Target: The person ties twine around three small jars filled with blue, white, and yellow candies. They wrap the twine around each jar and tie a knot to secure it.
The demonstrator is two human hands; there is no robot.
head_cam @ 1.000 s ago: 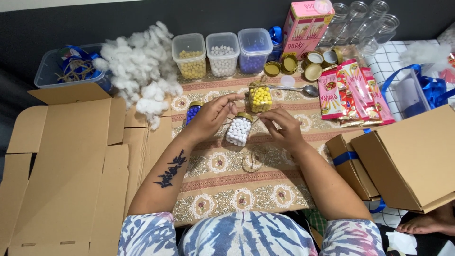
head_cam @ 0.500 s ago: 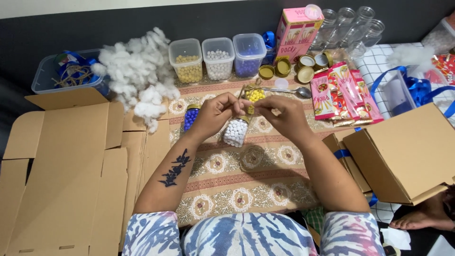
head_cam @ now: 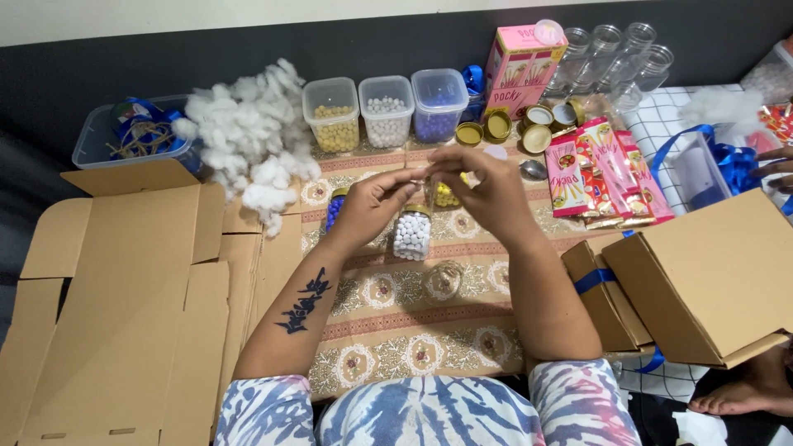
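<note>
Free room: patterned mat (head_cam: 396, 330), lower centre, bare between the forearms except one empty glass jar (head_cam: 444, 279).

Obstacles:
- upper centre, three tubs (head_cam: 386, 106) in a row;
- upper left, cotton heap (head_cam: 248, 149);
- left, flat cardboard (head_cam: 124, 314);
- right, snack packets (head_cam: 599, 173), open box (head_cam: 710, 277);
- mid-frame, bead jars (head_cam: 411, 235) just under left hand (head_cam: 372, 206) and right hand (head_cam: 487, 194).

Both hands, the left hand (head_cam: 372, 202) and right hand (head_cam: 487, 194), meet fingertip to fingertip above a jar of white beads (head_cam: 411, 233) on the patterned mat (head_cam: 396, 330), cotton wool (head_cam: 248, 140) near its far-left corner.
</note>
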